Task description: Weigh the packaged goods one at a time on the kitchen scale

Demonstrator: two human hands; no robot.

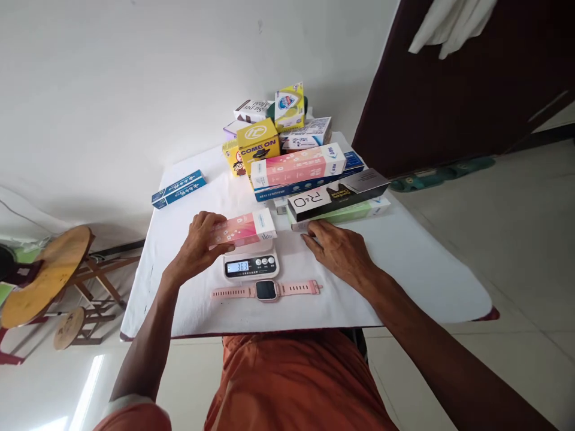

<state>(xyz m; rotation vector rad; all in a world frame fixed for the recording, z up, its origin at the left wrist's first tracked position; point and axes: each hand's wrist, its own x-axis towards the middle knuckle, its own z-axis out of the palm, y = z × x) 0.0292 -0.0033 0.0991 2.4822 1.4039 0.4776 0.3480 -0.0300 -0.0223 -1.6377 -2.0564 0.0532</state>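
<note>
The left forearm, bare below its sleeve, rises steeply to the left of the digital scale, its wrist angled inward. The left hand sits by the scale's far left corner in a grip, fingers curled, thumb on the near side. The right forearm slants in from the scale's near right. The right hand, back upward, is right of the scale, fingers bent, thumb apart.

The watch lies before the scale, piled boxes behind.
</note>
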